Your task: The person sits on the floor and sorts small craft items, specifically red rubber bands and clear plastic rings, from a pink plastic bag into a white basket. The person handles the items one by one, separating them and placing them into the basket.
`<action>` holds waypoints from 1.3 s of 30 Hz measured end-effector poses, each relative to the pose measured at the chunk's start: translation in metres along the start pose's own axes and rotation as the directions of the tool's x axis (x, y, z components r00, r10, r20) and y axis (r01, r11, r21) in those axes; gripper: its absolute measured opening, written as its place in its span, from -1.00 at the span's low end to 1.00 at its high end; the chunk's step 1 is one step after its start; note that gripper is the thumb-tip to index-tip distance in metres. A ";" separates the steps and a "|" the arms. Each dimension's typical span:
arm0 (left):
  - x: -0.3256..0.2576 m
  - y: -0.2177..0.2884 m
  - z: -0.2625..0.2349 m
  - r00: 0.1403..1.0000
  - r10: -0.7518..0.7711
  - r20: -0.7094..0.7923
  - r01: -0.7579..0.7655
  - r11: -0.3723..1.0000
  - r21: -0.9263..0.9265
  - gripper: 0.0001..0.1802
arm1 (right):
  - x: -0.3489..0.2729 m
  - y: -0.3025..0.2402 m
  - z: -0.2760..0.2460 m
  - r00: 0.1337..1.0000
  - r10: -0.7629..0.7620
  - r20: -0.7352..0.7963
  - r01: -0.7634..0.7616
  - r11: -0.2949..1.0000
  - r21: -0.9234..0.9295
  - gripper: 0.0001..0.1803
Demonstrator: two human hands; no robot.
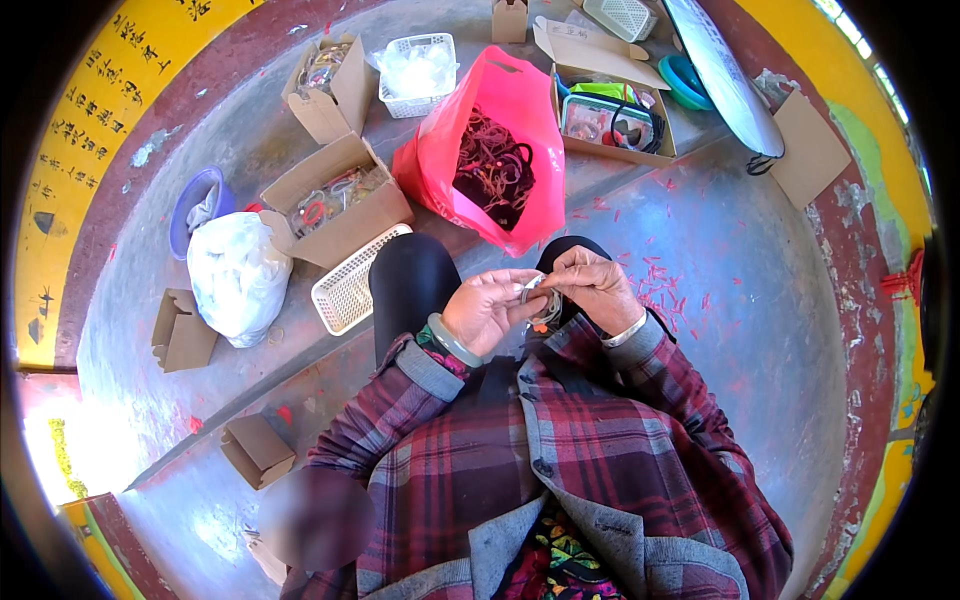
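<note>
Above my lap, my left hand (485, 308) and my right hand (597, 287) meet with fingertips pinched together. Between them hangs a small bundle of thin pale loops (544, 310), with a white piece at its top and an orange bit at the lower end. My left hand grips the bundle from the left side. The right thumb and fingers pinch at its top, where the exact hold is too small to make out. Just beyond my knees stands a bright pink bag (425, 165), its mouth open on a tangle of dark red and black loops.
Cardboard boxes (375, 225) of small bands stand left of the bag, near a white basket (345, 312) and a stuffed white plastic bag (235, 275). A filled carton (610, 70) sits at the far right. Red scraps (655, 285) litter the floor to the right.
</note>
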State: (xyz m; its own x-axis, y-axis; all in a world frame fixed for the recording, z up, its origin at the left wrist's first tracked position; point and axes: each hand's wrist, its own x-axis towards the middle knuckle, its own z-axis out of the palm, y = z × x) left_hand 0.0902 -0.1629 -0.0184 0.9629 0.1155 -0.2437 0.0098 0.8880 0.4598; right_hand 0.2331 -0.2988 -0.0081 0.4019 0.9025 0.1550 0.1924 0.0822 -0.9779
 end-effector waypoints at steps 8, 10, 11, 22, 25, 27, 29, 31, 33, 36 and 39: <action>0.004 -0.009 0.001 0.993 0.049 -0.112 -0.039 0.995 0.088 -0.73 | 0.003 -0.004 -0.001 0.998 -0.045 0.046 0.053 0.981 -0.189 -0.71; 0.005 -0.011 0.000 0.991 0.067 -0.120 -0.054 0.993 0.108 -0.74 | 0.004 -0.004 -0.001 0.997 -0.022 0.076 0.036 0.984 -0.177 -0.71; 0.005 -0.012 0.000 0.988 0.075 -0.134 -0.058 0.990 0.126 -0.74 | 0.005 -0.005 -0.002 0.996 -0.003 0.095 0.018 0.988 -0.157 -0.70; 0.004 -0.011 0.005 0.937 0.281 -0.210 -0.224 0.940 0.257 -0.78 | 0.009 -0.014 -0.014 0.951 0.299 -0.085 -0.282 0.945 0.167 -0.76; 0.004 -0.013 0.011 0.922 0.326 -0.209 -0.242 0.906 0.347 -0.78 | 0.009 -0.008 -0.007 0.946 0.318 -0.066 -0.305 0.939 0.158 -0.76; 0.004 -0.015 0.013 0.917 0.350 -0.190 -0.256 0.884 0.391 -0.77 | 0.008 -0.002 0.001 0.952 0.293 -0.086 -0.275 0.945 0.178 -0.76; 0.004 -0.016 0.011 0.923 0.345 -0.169 -0.261 0.886 0.383 -0.77 | 0.007 0.000 0.004 0.957 0.276 -0.092 -0.255 0.947 0.194 -0.78; 0.003 -0.016 0.011 0.926 0.346 -0.152 -0.274 0.892 0.360 -0.77 | 0.006 0.000 0.006 0.944 0.322 -0.075 -0.287 0.911 0.298 -0.79; 0.003 -0.016 0.012 0.924 0.354 -0.142 -0.295 0.899 0.324 -0.78 | 0.006 -0.003 0.007 0.907 0.420 -0.020 -0.361 0.803 0.475 -0.80; 0.003 -0.016 0.006 0.938 0.325 -0.115 -0.280 0.912 0.299 -0.76 | 0.007 -0.009 0.006 0.913 0.404 -0.052 -0.340 0.825 0.452 -0.82; 0.003 -0.016 0.006 0.946 0.312 -0.086 -0.283 0.926 0.251 -0.76 | 0.007 -0.003 0.004 0.954 0.293 -0.070 -0.248 0.897 0.365 -0.84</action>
State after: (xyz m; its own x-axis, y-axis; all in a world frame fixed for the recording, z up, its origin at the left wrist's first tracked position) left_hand 0.0949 -0.1790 -0.0216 0.8911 0.4246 -0.1603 -0.1952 0.6774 0.7093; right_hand 0.2315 -0.2912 -0.0052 0.5019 0.8553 -0.1285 -0.2544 0.0040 -0.9671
